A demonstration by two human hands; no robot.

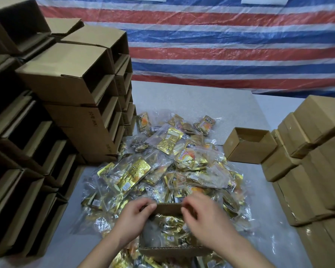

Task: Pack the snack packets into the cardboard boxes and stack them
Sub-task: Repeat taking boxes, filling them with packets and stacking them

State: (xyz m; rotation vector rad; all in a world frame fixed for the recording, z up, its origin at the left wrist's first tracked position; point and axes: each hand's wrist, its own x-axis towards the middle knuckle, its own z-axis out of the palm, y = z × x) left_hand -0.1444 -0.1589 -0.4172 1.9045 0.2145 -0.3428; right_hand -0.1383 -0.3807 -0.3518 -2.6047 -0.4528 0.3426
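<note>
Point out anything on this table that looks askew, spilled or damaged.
Nothing looks damaged. The packets lie in a loose heap across the table, which fits the packing. The one oddity: the empty boxes stacked on the left sit unevenly, some turned against those below. Both hands are at the box being filled.

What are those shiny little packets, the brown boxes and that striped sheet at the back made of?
The snack packets look like gold foil in clear, crinkly plastic: they glint and wrinkle. The box being filled is corrugated cardboard, matte brown, with fluting showing along its cut edge. The striped sheet seems to be woven plastic tarpaulin, judging by its sheen and creases.
</note>
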